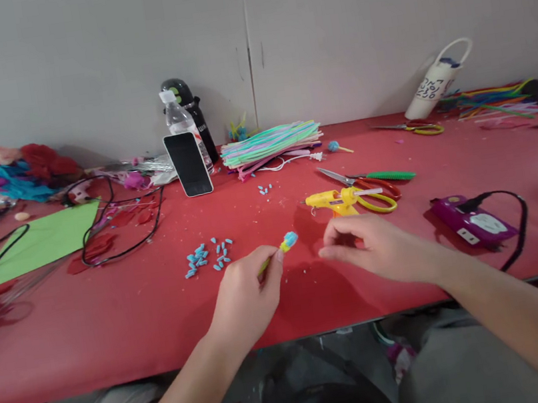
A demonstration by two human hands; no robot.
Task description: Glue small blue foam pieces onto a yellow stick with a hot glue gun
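Note:
My left hand [249, 292] is closed around a thin green-yellow stem with a light blue tuft at its top, like a small craft flower [288, 241]. The stem tilts up to the right over the red table. My right hand [371, 247] hovers to its right, apart from it, with curled fingers and the thumb close to the index fingertip. Anything in that pinch is too small or hidden. Just behind it lies a yellow glue gun [332, 200] with a glue stick in its back. Small blue pieces [199, 259] lie scattered left of my left hand.
Red-handled scissors [378, 186] lie behind the glue gun. A purple power box [475, 224] with a black cable sits right. A phone [188, 164] leans against a bottle [180, 117]. Pastel pipe cleaners [270, 144] are piled at the back. Green paper [38, 246] and a black cable lie left.

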